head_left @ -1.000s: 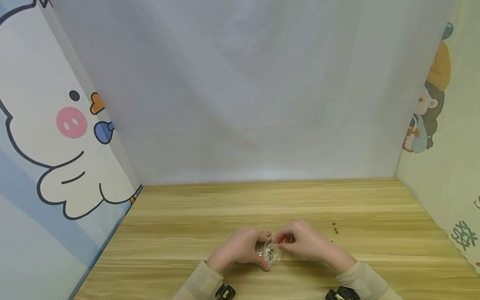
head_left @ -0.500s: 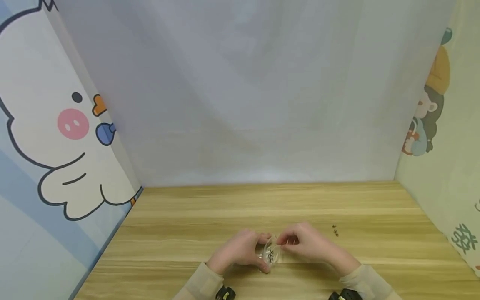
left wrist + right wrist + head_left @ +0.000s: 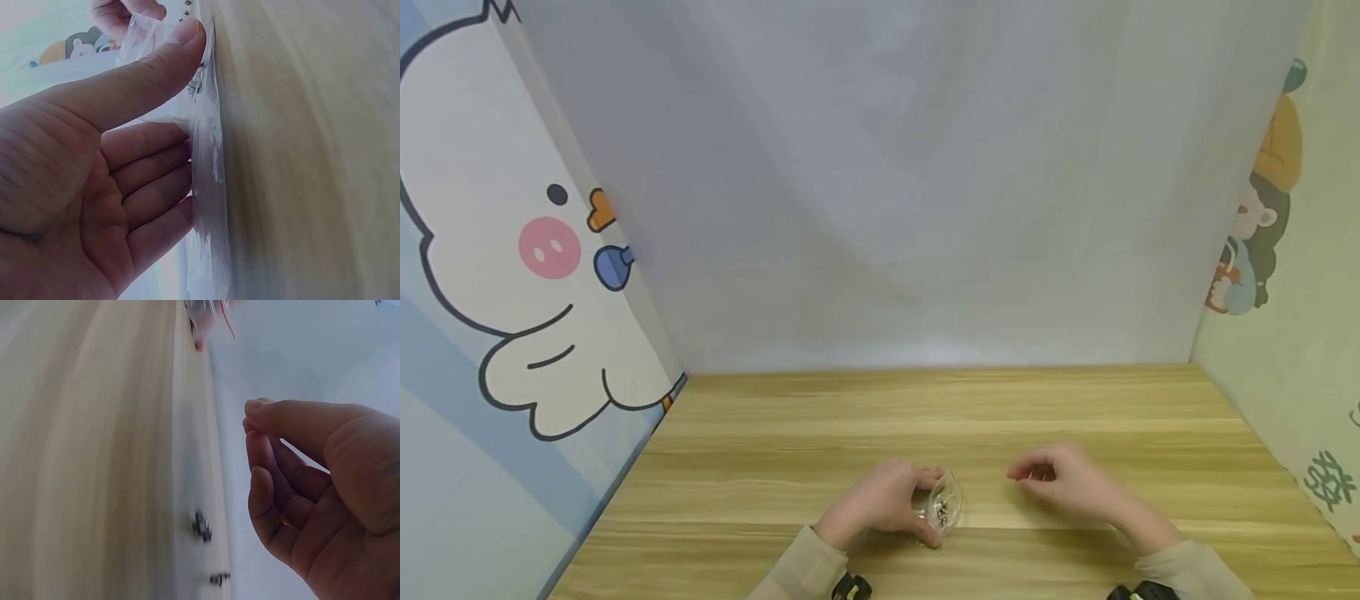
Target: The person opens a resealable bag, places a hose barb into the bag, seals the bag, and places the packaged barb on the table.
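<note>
My left hand grips a small clear plastic bag low on the wooden table, thumb on the near side and fingers on the far side. Its mouth gapes toward the right, and small dark metal pieces show inside it in the left wrist view. To the right of the bag and apart from it, my right hand hovers with thumb and index fingertips together; nothing shows between them. Small screw-like metal pieces lie on the table in the right wrist view, hidden behind the right hand in the head view.
The wooden table ends at a grey-white cloth backdrop. Printed panels stand on both sides, a white cartoon bird on the left and a cartoon figure on the right.
My right hand has left the bag's mouth and moved right, now covering the loose metal pieces in the head view. My left hand has stayed with the bag.
</note>
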Demonstrator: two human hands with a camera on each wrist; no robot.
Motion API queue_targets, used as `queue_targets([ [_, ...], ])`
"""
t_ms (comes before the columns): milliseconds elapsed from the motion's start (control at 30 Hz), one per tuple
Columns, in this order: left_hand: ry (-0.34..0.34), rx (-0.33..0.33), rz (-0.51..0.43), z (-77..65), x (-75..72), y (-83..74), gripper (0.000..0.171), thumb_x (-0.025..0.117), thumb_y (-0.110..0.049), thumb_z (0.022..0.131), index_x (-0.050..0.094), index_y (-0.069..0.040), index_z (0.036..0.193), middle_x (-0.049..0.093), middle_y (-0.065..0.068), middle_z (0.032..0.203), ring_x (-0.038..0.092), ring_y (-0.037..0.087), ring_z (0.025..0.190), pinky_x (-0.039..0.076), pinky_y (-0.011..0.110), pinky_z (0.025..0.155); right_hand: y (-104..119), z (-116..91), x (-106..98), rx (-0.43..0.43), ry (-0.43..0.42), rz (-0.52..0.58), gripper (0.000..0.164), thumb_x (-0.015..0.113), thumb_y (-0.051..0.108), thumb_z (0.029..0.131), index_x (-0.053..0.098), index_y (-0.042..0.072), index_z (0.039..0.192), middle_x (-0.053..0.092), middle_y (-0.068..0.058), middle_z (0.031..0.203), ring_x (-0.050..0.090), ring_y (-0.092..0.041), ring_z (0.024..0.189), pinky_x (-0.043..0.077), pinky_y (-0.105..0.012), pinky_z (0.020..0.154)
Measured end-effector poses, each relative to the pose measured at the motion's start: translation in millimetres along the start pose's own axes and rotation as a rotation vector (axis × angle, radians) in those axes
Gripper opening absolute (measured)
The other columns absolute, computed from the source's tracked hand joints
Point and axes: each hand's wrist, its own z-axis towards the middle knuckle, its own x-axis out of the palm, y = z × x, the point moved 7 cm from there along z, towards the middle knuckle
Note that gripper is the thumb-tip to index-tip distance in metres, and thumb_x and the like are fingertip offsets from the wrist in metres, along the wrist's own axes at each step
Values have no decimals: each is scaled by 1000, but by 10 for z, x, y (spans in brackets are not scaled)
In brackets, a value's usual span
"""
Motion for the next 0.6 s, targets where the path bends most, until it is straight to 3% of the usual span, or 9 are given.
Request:
queue_targets([
  [200,2,-2,1,-1,2,8,77,102,-39,68,75,-17,137,65,-5,146,63,17,131,48,26,110,-196,-170,-230,76,-30,-21,13,77,7,96,81,3,108,76,1,96,64,-4,81,57,-27,69],
  [333,-1,1,5,5,-1,11,76,102,-39,68,75,-17,136,65,-5,146,63,17,130,49,26,109,-285,-236,-337,68,-31,-54,10,79,8,95,81,5,105,77,3,97,66,-3,83,58,-26,72],
  [600,-9,13,8,-1,-2,4,77,102,-40,67,75,-16,135,65,-5,145,63,17,130,49,27,109,-398,-330,-384,19,107,-4,7,82,7,93,81,9,100,77,9,96,71,-5,85,62,-27,75],
])
